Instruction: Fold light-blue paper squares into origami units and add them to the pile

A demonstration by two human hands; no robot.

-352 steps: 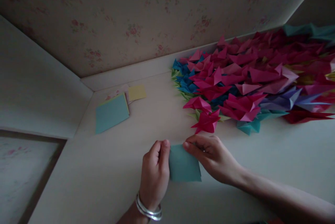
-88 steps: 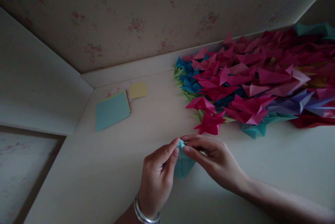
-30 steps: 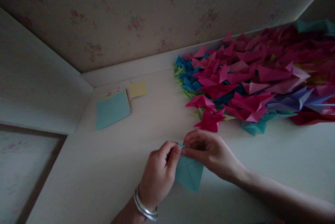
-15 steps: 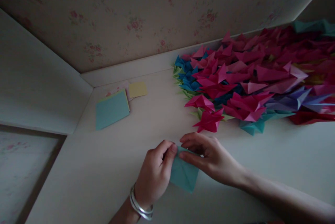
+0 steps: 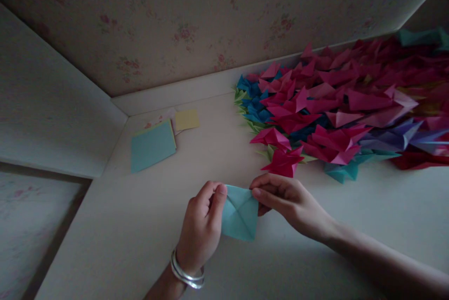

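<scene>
A small turquoise square of origami paper [image 5: 240, 216], with crossing creases, is held up between my two hands over the white table. My left hand [image 5: 201, 225], with silver bangles at the wrist, pinches its upper left corner between thumb and fingers. At the upper right corner, my right hand [image 5: 286, 199] grips the paper with thumb and forefinger, the other fingers curled behind. Just beyond my right hand lies a pink folded paper piece [image 5: 283, 160], at the near edge of a large heap.
The heap of folded paper pieces [image 5: 329, 99], mostly pink with blue, green, purple and red, fills the back right. A stack of turquoise sheets [image 5: 153, 146] and a yellow sheet [image 5: 187, 119] lie at the back left. Floral wallpaper [image 5: 182, 33] rises behind the table [image 5: 115, 225].
My hands have moved apart, the left one slightly leftward. The right has gone from the paper's top edge to gripping its corner. The square has turned and shows more of its creased face.
</scene>
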